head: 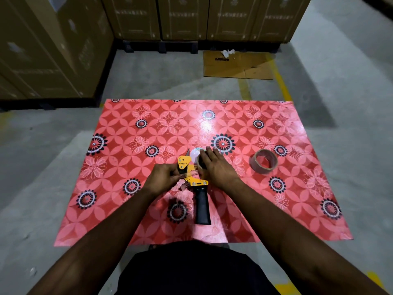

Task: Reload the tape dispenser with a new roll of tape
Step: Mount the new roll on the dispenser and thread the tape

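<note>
Your tape dispenser (192, 177) lies flat at the centre of the frame on the red flower-patterned sheet (287, 209), its black handle (202, 206) pointing down the frame toward you and its yellow head toward the upper frame. Your left hand (162, 178) sits just left of the yellow head, fingers curled in and pinching a clear strip of tape (187, 176) that runs across the dispenser. Your right hand (217, 169) is curved over the roll of tape (201, 162) seated on the dispenser's right side, fingers wrapped round its top edge and gripping it. A second roll, the brown tape roll (263, 161), stands on the sheet to the right of centre, well apart from your right hand. Open sheet lies on every side of the dispenser: a wide band to the left, more toward the far edge in the upper frame, and a shorter stretch down to the near edge by your body. Beyond the sheet is grey concrete floor (53, 167). Stacked cardboard boxes (180, 15) line the top and upper left of the frame, and a flat piece of cardboard (238, 64) lies on the floor at upper right.
</note>
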Demonstrator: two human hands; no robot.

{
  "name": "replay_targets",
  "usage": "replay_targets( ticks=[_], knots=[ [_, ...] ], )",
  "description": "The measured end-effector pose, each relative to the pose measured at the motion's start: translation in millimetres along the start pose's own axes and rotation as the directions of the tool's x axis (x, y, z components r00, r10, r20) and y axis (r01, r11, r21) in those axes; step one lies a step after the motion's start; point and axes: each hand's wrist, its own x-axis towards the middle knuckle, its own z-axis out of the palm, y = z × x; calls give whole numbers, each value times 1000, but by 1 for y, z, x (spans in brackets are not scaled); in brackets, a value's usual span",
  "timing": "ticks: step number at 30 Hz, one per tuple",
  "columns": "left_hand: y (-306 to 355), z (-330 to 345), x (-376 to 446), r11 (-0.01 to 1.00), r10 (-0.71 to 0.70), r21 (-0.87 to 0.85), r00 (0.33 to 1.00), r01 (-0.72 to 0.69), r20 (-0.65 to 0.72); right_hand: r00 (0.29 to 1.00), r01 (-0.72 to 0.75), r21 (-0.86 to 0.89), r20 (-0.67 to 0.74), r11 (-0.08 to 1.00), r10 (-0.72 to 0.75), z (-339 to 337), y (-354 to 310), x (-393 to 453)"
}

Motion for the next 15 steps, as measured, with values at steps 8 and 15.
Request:
replay_targets(
  ticks=[8,15],
  knots=[
    [5,-15,-5,998,59,-7,994,-58,92,989,59,52,132,997,-65,-9,13,15],
    [5,5,-20,993,-36,-117,999,33,-30,994,-21,50,106,999,16,0,4,16]
  ],
)
